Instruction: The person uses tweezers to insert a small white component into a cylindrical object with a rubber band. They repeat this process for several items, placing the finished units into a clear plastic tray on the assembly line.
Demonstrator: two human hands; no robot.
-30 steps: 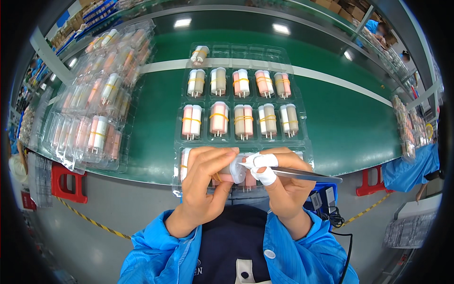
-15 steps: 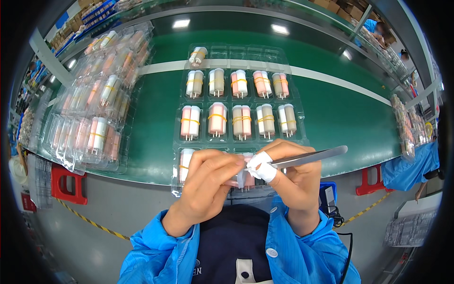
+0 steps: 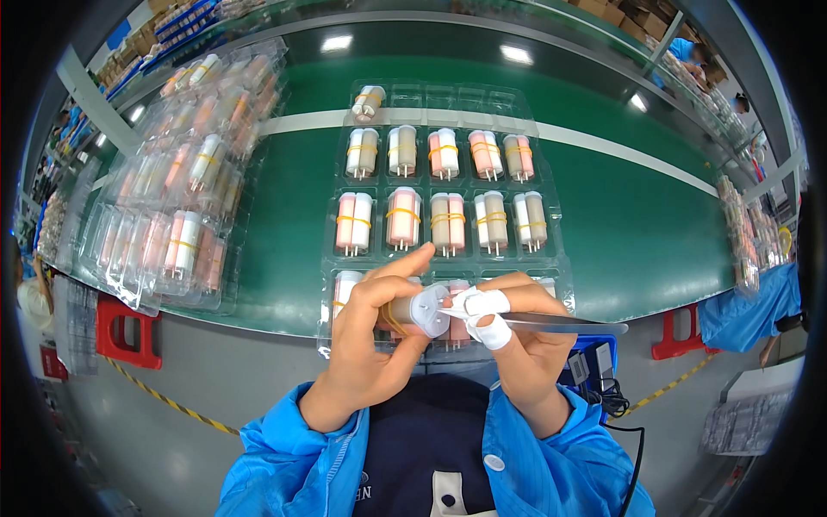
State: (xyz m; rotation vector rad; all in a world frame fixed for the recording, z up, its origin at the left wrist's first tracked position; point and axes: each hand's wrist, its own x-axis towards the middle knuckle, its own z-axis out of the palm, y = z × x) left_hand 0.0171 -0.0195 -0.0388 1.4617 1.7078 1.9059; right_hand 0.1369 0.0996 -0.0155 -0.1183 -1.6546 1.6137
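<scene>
My left hand [image 3: 366,349] is closed around a bundle of tubes [image 3: 398,315] with a yellow rubber band. The bundle lies on its side, its round whitish cap [image 3: 431,311] turned to the right. My right hand [image 3: 538,349], white tape on two fingers, grips metal tweezers [image 3: 564,324], whose tips are close to the cap's face. Whether they touch it I cannot tell. Just beyond both hands, a clear plastic tray [image 3: 469,95] bears rows of similar pink, white and grey banded bundles [image 3: 448,222], with pins toward me. My hands partly cover the nearest row.
Stacked clear trays [image 3: 185,181] of bundles stand at the left of the green bench [image 3: 629,224], and more trays [image 3: 748,228] at its far right. Red stools [image 3: 129,332] are below the edge. A blue bin [image 3: 603,353] with cables sits beside my right arm.
My left hand has turned the bundle, so its capped face now shows. The right hand's tweezers have swung to a flatter angle and sit lower.
</scene>
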